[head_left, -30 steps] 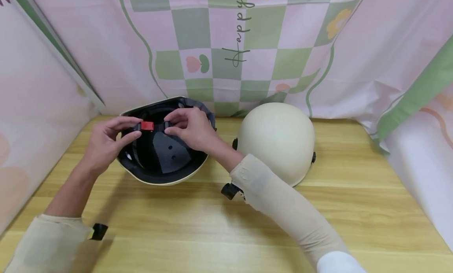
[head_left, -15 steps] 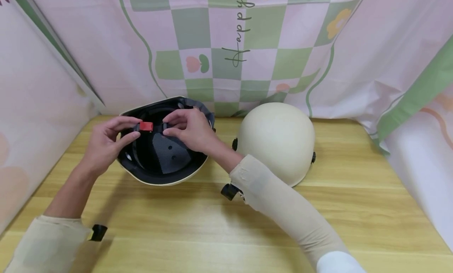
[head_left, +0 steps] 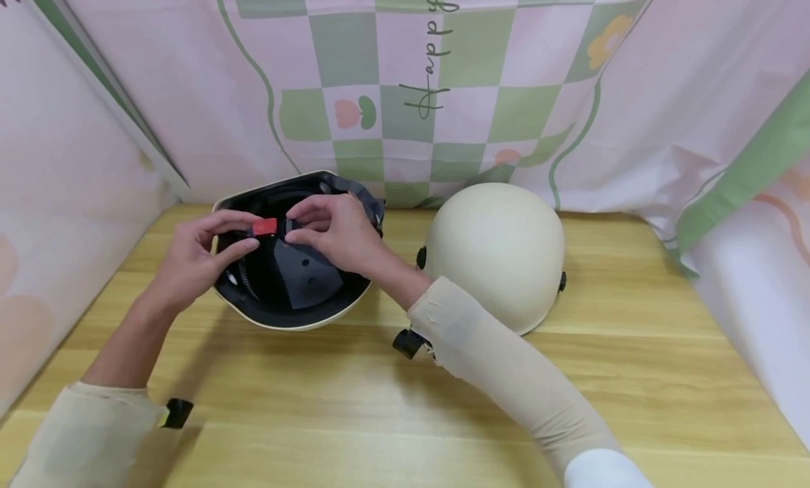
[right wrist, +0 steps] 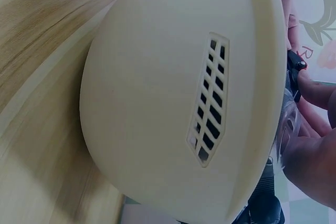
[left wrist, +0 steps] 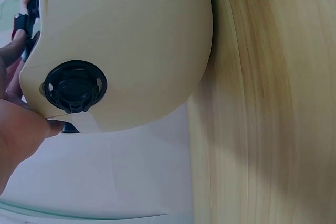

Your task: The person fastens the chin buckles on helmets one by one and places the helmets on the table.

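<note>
An upturned cream helmet (head_left: 297, 325) with a black lining lies on the table at left in the head view. Over its opening, my left hand (head_left: 190, 259) holds the strap end with the red buckle (head_left: 264, 226) between thumb and fingers. My right hand (head_left: 344, 235) pinches a black strap buckle piece (head_left: 290, 226) just right of the red one, the two ends close together. In the left wrist view, the shell (left wrist: 142, 40) shows a round black knob (left wrist: 76, 87), with left-hand fingers at its rim. The right wrist view shows a slotted vent (right wrist: 210, 100).
A second cream helmet (head_left: 496, 256) sits dome up to the right, close beside my right forearm, with black side knobs (head_left: 562, 282). The wooden table (head_left: 354, 418) runs up to a patterned curtain (head_left: 405, 108) behind the helmets.
Both hands have drawn slightly toward each other, the left going right and the right going left. The gap between the red buckle and the black piece has narrowed.
</note>
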### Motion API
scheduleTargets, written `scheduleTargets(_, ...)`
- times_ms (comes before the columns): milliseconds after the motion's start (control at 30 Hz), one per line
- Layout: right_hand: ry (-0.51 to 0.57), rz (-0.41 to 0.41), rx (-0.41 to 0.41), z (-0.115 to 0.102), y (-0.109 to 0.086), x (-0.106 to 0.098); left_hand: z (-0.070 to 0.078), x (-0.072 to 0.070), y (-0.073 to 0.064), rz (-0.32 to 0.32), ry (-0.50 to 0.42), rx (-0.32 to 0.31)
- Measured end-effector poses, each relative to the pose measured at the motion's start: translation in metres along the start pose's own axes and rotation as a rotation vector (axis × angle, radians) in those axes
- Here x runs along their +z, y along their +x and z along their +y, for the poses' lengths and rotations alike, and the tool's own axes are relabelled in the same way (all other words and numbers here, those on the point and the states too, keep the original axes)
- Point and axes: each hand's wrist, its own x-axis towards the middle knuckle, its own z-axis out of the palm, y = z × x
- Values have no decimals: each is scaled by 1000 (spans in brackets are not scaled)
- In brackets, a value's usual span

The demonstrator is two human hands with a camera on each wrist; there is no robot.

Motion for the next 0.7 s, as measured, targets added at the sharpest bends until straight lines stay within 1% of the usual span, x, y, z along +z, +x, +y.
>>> scheduleTargets(100,19,-5,1,0,0,0,1,0,0,-3,0,0)
scheduleTargets(200,64,-14,10,0,-1,-1,1,-1,0,-8,0,-4)
scheduleTargets(333,95,-12,20,0,-1,0,1,-1,-1,-12,16,-13)
scheduleTargets(500,69,0,11,0,-1,1,2,-1,-1,-7,19,-21)
scheduleTargets(700,60,10,28,0,-1,1,3,-1,-1,5,25,-22)
